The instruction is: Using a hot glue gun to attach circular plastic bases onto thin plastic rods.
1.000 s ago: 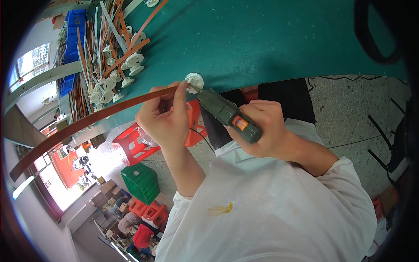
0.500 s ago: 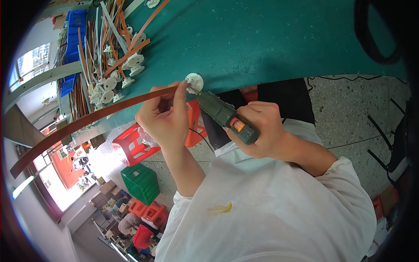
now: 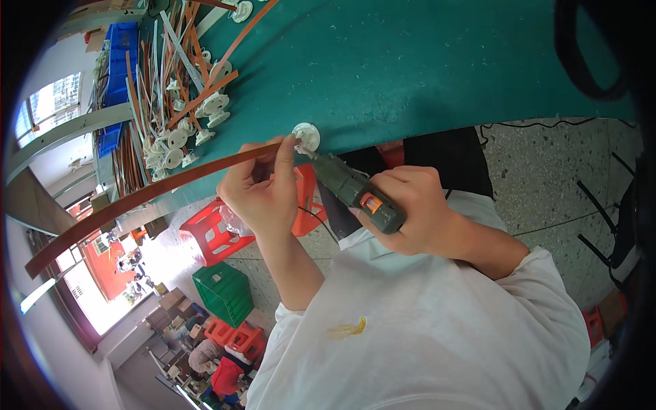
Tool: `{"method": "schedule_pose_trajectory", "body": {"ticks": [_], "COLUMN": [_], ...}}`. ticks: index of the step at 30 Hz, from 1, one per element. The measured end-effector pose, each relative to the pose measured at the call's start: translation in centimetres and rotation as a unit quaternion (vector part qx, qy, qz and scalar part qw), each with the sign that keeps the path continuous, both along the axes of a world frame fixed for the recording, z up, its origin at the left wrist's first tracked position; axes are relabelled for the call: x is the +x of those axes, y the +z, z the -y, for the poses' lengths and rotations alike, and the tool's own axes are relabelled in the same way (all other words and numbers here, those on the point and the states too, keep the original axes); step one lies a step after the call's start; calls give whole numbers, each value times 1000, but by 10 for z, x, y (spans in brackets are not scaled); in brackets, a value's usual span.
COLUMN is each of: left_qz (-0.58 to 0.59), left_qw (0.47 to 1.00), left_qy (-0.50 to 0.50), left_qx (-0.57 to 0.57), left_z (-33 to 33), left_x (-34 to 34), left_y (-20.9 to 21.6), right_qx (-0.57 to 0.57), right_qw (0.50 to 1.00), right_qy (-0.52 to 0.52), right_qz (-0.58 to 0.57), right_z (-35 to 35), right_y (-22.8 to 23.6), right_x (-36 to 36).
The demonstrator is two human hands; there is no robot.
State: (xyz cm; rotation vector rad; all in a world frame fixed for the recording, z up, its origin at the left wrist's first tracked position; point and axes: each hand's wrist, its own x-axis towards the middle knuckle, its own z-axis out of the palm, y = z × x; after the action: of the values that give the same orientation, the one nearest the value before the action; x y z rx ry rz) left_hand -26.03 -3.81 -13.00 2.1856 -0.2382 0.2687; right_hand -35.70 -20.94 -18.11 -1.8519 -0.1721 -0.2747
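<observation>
My left hand pinches a long brown flat strip close to its end, beside a white round plastic piece at the green table's near edge. The strip's other end reaches far out to the left. Wrapped in my right hand is a dark green power tool with an orange part on its body. Its narrow tip points at the white piece and the strip's end. Whether the tip touches them I cannot tell, as my left fingertips partly cover the spot.
Several brown and grey strips with white round pieces lie heaped on the green table at the left, beside a blue bin. Below are a red stool and a green crate. People sit at the lower left.
The whole view has shifted slightly, and the table and heap appear a little lower. Both hands keep their holds; the tool's tip stays by the white piece.
</observation>
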Motion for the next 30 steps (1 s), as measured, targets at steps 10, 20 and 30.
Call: {"method": "schedule_pose_trajectory", "body": {"ticks": [10, 20, 30], "left_qz": [27, 122, 197], "left_qw": [997, 971, 961], "left_qy": [11, -191, -164], "left_qx": [-74, -81, 99], "left_z": [6, 182, 278], "left_x": [1, 104, 174], "left_y": [20, 39, 13], "right_qx": [334, -269, -234], "right_qw": [934, 906, 924], "right_qy": [-107, -323, -303], "right_qz": [-70, -50, -16], "right_z": [105, 223, 219], "right_y": [24, 38, 37], "right_x": [8, 49, 48]}}
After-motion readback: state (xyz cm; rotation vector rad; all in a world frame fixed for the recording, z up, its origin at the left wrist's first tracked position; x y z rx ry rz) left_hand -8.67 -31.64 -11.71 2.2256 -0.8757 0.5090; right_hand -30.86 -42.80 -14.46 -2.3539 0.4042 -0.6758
